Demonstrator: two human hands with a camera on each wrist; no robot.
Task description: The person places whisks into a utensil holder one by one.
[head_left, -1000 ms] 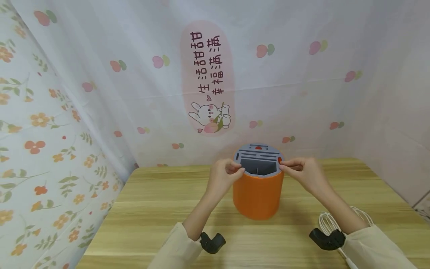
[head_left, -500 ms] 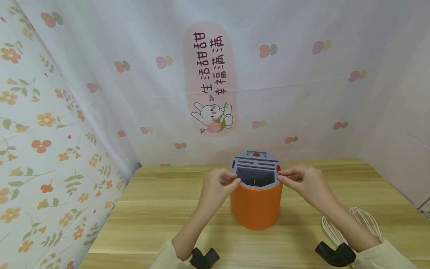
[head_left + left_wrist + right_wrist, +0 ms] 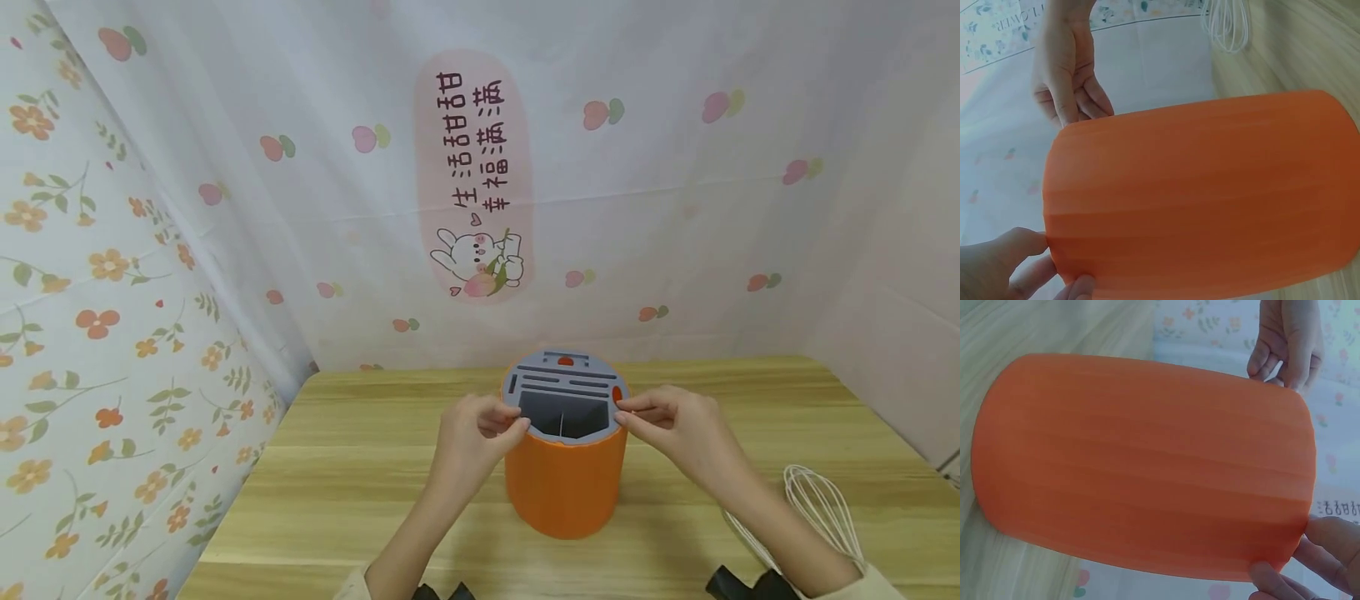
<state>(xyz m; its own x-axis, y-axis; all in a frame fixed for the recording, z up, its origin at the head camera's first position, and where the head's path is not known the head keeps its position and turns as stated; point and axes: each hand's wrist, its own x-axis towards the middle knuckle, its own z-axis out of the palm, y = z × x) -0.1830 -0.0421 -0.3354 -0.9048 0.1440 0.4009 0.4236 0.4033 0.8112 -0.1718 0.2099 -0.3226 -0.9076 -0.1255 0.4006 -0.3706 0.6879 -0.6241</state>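
An orange round knife holder (image 3: 564, 492) stands upright on the wooden table. Its grey top (image 3: 558, 402) has narrow slots and a dark, divided compartment near the front. With thumb and fingers my left hand (image 3: 471, 442) pinches the rim on the left side. On the opposite side my right hand (image 3: 684, 433) pinches the rim close to a red oval spot. Both wrist views are mostly filled by the holder's smooth orange wall (image 3: 1204, 194), with the fingers of both hands at its upper edge.
A coiled white cable (image 3: 823, 508) lies on the table (image 3: 360, 467) beside my right forearm. Behind the table hangs a pale curtain (image 3: 675, 250) with fruit prints and a rabbit picture. A floral curtain (image 3: 112, 333) borders the left side.
Both hands have brought the knife holder across the table toward me and slightly left, away from the back curtain. Their pinch on the rim stays the same.
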